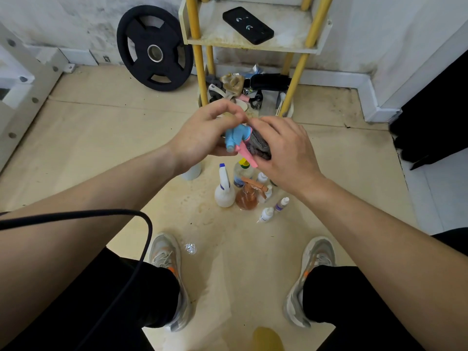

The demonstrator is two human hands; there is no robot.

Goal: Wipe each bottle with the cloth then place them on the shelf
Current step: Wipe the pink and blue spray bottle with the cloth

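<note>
My left hand (pixel 202 133) grips the spray bottle (pixel 236 136) steady so my right hand (pixel 283 145), clutching the cloth (pixel 260 145), can scrub its top.

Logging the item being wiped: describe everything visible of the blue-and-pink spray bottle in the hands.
The spray bottle shows only its plastic-looking head: light blue housing, pink trigger slanting down-right. Its body is hidden. The left hand holds it from the left; the right hand holds a dark grey cloth against its right side, mid-air.
</note>
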